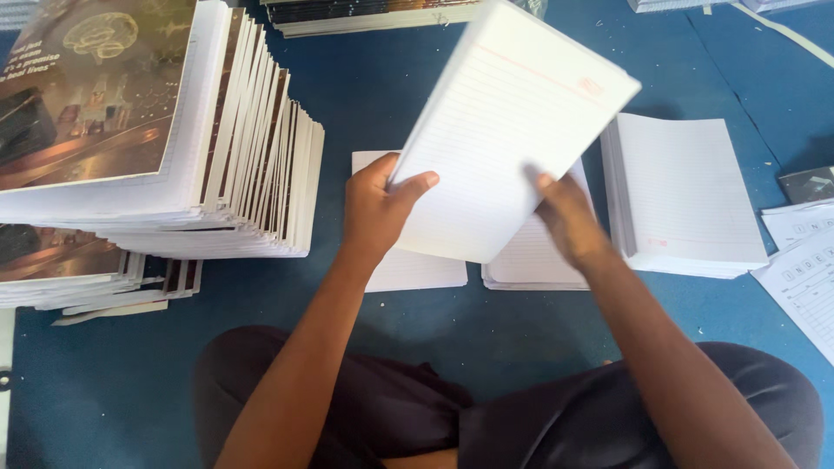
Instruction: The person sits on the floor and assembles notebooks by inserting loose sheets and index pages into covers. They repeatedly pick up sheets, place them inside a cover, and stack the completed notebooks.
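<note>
I hold a sheaf of white ruled paper [508, 122] tilted up above the blue floor. My left hand [378, 208] grips its lower left edge, thumb on the top page. On the sheaf's lower right part rests my right hand [565, 217], fingers against the page, slightly blurred. Under the raised sheaf lie two low piles of ruled sheets, one on the left [413, 271] and one in the middle [534, 265].
A thicker pile of ruled sheets [682, 195] lies to the right. A tall fanned stack of notebooks with dark printed covers [174, 130] stands at left, over a lower stack [69, 269]. Printed sheets [804, 260] lie at far right. My crossed legs [521, 408] fill the bottom.
</note>
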